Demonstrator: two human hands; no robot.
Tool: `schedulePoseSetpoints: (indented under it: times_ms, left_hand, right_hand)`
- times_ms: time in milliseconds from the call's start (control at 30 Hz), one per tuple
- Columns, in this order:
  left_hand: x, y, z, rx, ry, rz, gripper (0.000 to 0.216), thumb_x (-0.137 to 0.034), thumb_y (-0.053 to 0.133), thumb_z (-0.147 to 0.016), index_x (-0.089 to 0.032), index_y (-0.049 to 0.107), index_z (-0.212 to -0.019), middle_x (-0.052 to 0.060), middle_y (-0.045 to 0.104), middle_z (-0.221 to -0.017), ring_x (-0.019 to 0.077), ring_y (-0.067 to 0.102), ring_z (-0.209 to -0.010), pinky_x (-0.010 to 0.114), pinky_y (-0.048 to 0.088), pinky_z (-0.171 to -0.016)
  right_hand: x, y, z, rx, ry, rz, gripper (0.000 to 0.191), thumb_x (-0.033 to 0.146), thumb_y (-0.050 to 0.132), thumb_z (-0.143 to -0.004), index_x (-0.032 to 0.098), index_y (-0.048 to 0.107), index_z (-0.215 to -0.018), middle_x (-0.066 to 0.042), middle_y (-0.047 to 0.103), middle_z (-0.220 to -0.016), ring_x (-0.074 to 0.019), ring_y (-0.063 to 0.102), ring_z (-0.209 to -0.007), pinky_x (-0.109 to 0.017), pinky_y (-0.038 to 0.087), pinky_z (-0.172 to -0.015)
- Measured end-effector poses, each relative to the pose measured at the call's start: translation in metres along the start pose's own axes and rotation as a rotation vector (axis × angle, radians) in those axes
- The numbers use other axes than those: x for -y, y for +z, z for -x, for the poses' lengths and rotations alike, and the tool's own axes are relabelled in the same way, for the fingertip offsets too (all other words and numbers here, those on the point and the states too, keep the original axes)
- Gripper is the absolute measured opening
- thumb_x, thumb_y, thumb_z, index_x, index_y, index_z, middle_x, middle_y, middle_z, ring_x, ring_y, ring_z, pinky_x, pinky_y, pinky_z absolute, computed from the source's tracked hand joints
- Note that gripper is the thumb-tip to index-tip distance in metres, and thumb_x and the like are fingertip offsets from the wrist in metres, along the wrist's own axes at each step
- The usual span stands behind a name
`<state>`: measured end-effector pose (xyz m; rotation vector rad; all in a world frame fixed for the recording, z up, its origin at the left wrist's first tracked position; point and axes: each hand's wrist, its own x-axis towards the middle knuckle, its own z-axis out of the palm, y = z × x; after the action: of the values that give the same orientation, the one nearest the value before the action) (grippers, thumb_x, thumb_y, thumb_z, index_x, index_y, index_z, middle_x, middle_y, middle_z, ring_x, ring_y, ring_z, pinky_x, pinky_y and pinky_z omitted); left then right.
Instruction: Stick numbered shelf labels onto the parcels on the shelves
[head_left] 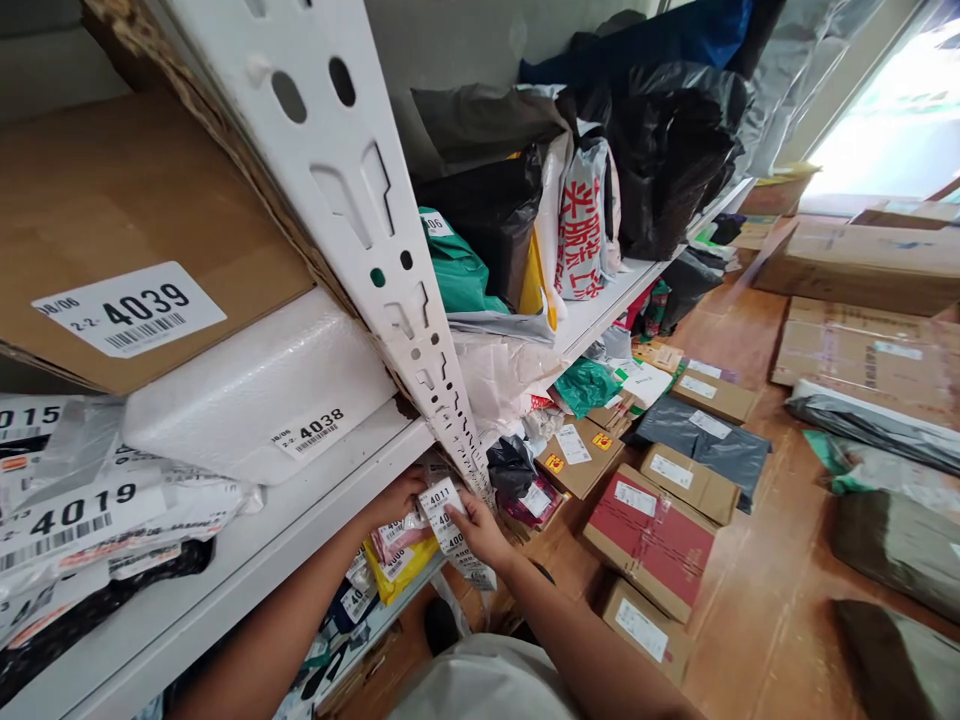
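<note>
My right hand (478, 528) pinches a strip of white number labels (441, 508); the top label reads 4011 and the strip hangs down in folds. Just left of it, my left hand (401, 497) is curled at the edge of the lower shelf, above small labelled packages. What its fingers grip is hidden. Beneath the hands lie a yellow mailer bag (405, 568) and a pinkish plastic-wrapped packet (396, 537), both bearing number labels.
A white perforated shelf post (390, 250) rises beside my hands. Left of it, a carton labelled 4039 (142, 230) rests on a white foam-wrapped parcel (262, 400). Bagged parcels fill the right shelf. Cartons, including a red-topped box (651, 540), cover parts of the brown floor (739, 610).
</note>
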<state>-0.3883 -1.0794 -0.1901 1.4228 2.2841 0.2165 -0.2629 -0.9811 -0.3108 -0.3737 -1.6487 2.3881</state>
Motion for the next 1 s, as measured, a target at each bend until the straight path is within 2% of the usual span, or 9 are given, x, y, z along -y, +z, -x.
schedulePoseSetpoints:
  times_ms: [100, 233, 367, 567, 633, 700, 833, 900, 1000]
  left_hand:
    - [0.003, 0.000, 0.007, 0.033, -0.018, 0.009, 0.026, -0.007, 0.041, -0.075, -0.019, 0.064, -0.072, 0.003, 0.066, -0.090, 0.0170, 0.060, -0.085, 0.026, 0.048, -0.079]
    - [0.004, 0.003, 0.008, 0.028, -0.075, -0.022, 0.024, -0.013, 0.042, -0.081, -0.020, 0.064, -0.087, 0.004, 0.066, -0.100, 0.0183, 0.058, -0.097, 0.029, 0.045, -0.089]
    - [0.002, 0.010, 0.001, 0.020, -0.159, -0.087, 0.020, -0.029, 0.046, -0.088, -0.019, 0.062, -0.093, 0.004, 0.068, -0.086, 0.0202, 0.061, -0.084, 0.030, 0.048, -0.077]
    - [-0.007, 0.021, -0.006, -0.005, -0.218, -0.235, 0.024, -0.031, 0.044, -0.091, -0.017, 0.062, -0.099, 0.012, 0.068, -0.099, 0.0260, 0.061, -0.095, 0.036, 0.045, -0.083]
    - [-0.012, 0.021, -0.007, -0.006, -0.252, -0.282, 0.026, -0.030, 0.044, -0.091, -0.014, 0.062, -0.101, 0.014, 0.068, -0.095, 0.0271, 0.062, -0.092, 0.036, 0.046, -0.079]
    - [-0.015, 0.019, -0.008, -0.002, -0.265, -0.315, 0.028, -0.030, 0.042, -0.091, -0.012, 0.061, -0.101, 0.014, 0.068, -0.094, 0.0275, 0.063, -0.091, 0.036, 0.047, -0.078]
    - [-0.016, 0.016, -0.008, 0.035, -0.204, -0.329, 0.028, -0.031, 0.040, -0.092, -0.018, 0.064, -0.097, 0.010, 0.068, -0.101, 0.0254, 0.062, -0.096, 0.034, 0.045, -0.082]
    - [-0.016, 0.015, -0.008, 0.043, -0.187, -0.329, 0.026, -0.031, 0.040, -0.092, -0.020, 0.063, -0.099, 0.008, 0.068, -0.103, 0.0246, 0.061, -0.099, 0.033, 0.045, -0.084]
    - [-0.016, 0.016, -0.007, 0.020, -0.224, -0.343, 0.030, -0.031, 0.038, -0.093, -0.016, 0.060, -0.107, 0.011, 0.068, -0.101, 0.0257, 0.061, -0.097, 0.035, 0.045, -0.082]
  right_hand:
    - [-0.009, 0.011, -0.011, -0.038, 0.005, -0.011, 0.044, 0.063, 0.059, -0.071, 0.020, 0.061, -0.079, 0.000, 0.060, -0.066, -0.0153, 0.052, -0.061, -0.027, 0.043, -0.057]
    - [-0.019, 0.017, -0.018, -0.099, 0.027, 0.006, 0.050, 0.069, 0.054, -0.070, 0.019, 0.057, -0.070, 0.002, 0.055, -0.057, -0.0117, 0.045, -0.050, -0.025, 0.037, -0.048]
    - [-0.024, 0.017, -0.018, -0.197, 0.042, 0.058, 0.049, 0.067, 0.056, -0.071, 0.018, 0.054, -0.064, 0.004, 0.050, -0.054, -0.0094, 0.040, -0.048, -0.024, 0.034, -0.048]
    - [-0.029, 0.025, -0.019, -0.404, 0.066, 0.118, 0.050, 0.062, 0.058, -0.070, 0.022, 0.039, -0.049, 0.006, 0.040, -0.046, -0.0097, 0.035, -0.048, -0.025, 0.027, -0.047]
    - [-0.028, 0.026, -0.015, -0.394, 0.072, 0.101, 0.048, 0.062, 0.058, -0.070, 0.021, 0.041, -0.049, 0.005, 0.041, -0.044, -0.0097, 0.035, -0.046, -0.024, 0.028, -0.044]
    - [-0.024, 0.024, -0.010, -0.355, 0.062, 0.078, 0.043, 0.059, 0.061, -0.069, 0.019, 0.052, -0.057, 0.003, 0.050, -0.049, -0.0113, 0.041, -0.047, -0.024, 0.033, -0.045]
    - [-0.014, 0.017, -0.002, -0.296, 0.022, 0.050, 0.040, 0.056, 0.061, -0.069, 0.017, 0.063, -0.080, -0.002, 0.065, -0.070, -0.0164, 0.056, -0.065, -0.028, 0.045, -0.060]
    - [-0.013, 0.014, -0.004, -0.280, 0.025, 0.053, 0.039, 0.055, 0.061, -0.070, 0.017, 0.063, -0.078, -0.002, 0.065, -0.071, -0.0162, 0.056, -0.066, -0.028, 0.045, -0.062]
    - [-0.015, 0.013, -0.010, -0.282, 0.055, 0.067, 0.039, 0.056, 0.061, -0.071, 0.018, 0.058, -0.067, 0.001, 0.058, -0.061, -0.0121, 0.049, -0.055, -0.026, 0.040, -0.054]
